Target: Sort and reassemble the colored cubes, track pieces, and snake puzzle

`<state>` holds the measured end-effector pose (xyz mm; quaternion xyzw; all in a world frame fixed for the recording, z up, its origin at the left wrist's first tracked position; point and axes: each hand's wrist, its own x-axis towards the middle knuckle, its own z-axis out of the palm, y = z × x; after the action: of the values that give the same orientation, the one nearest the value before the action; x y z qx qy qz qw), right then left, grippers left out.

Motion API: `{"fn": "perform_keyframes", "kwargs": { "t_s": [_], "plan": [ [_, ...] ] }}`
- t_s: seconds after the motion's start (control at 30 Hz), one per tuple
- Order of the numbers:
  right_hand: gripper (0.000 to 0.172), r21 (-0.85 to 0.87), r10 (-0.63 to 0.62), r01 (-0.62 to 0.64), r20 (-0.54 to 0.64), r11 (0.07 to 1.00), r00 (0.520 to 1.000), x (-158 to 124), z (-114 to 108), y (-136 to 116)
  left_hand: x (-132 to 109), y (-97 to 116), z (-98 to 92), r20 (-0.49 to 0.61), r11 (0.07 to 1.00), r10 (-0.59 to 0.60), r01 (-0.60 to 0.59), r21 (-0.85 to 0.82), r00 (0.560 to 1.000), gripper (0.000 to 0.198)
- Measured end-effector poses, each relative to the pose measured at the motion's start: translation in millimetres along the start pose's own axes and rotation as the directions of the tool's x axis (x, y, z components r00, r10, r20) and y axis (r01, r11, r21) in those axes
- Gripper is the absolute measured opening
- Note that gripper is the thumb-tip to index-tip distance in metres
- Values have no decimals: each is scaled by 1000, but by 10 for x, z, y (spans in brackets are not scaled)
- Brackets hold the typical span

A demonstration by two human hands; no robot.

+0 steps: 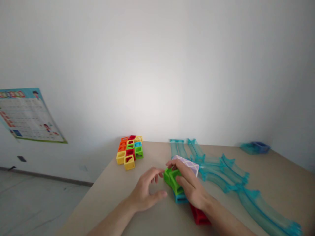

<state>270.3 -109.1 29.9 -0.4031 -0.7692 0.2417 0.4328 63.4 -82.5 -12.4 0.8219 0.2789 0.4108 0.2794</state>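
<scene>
Head view: work looks partway along. Coloured blocks [130, 153] already sit grouped in neat rows near the wall, at the tabletop's [147, 223] far left. Green blocks [168, 177] in front of the person, blue block [181, 198] beneath, red block [200, 217] near; these stand outside that group, so likely left to deal with. Teal track pieces [238, 187] spread rightward. Left hand [145, 190] open, thumb and fingers apart, beside green; contact unclear. Right hand [193, 190] lies over green; cannot tell if gripping. Wall poster [27, 114]: print too blurred. No brand legible.
</scene>
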Motion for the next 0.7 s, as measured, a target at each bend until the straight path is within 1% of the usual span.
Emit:
{"fn": "perform_keyframes", "kwargs": {
  "t_s": [0.07,0.13,0.17,0.23,0.3,0.43,0.53,0.6,0.63,0.67,0.7],
  "plan": [
    [44,22,18,-18,31,1000,999,-17,-2,0,-9,52,67,51,997,-8,12,-71,999,66],
    [42,37,46,-48,59,998,997,-20,7,-3,-1,82,146,40,995,-33,36,-90,999,68],
    [39,47,63,-66,66,997,996,-17,14,-5,8,89,179,29,996,-39,41,-83,999,63],
    [35,80,95,-101,75,992,993,-5,30,-9,28,89,223,14,998,-32,33,-52,999,45],
    [35,111,115,-123,78,986,990,9,44,-16,45,79,237,8,999,-17,18,-29,1000,34],
    [37,96,137,-147,108,984,985,25,68,-40,61,65,240,-67,999,-52,52,-4,996,24],
    [38,42,151,-157,112,987,982,27,86,-45,58,59,232,-104,996,-62,68,55,993,25],
    [37,3,163,-164,85,986,983,26,95,-33,57,40,179,-162,993,-19,38,113,987,24],
    [36,-9,168,-168,75,986,983,26,97,-23,60,21,126,-225,989,7,26,144,974,24],
    [35,-15,168,-168,69,986,983,26,99,-13,66,-7,53,-313,984,31,26,177,949,23],
    [35,-18,166,-165,69,986,984,26,99,-3,74,-43,-40,-420,978,47,44,204,906,23]
  ]
}}
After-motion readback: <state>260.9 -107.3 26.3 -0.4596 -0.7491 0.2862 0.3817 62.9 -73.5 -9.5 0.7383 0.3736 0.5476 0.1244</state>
